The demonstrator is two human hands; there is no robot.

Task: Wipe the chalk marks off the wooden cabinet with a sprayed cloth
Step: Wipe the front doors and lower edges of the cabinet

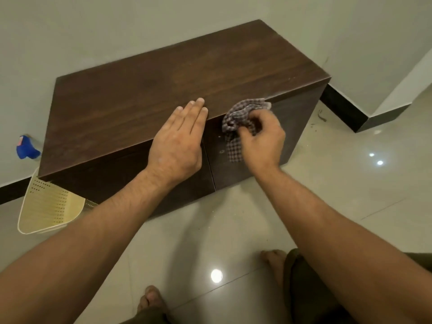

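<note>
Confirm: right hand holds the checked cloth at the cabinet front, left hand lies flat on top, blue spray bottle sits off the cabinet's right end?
One thing is wrong: the bottle sits off the cabinet's left end, by the wall, as the head view shows. The rest holds: the right hand holds the cloth at the front and the left hand lies flat on top.

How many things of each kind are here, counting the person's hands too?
hands: 2, the left hand and the right hand
wooden cabinet: 1
checked cloth: 1
blue spray bottle: 1
cream perforated basket: 1
Total: 6
</note>
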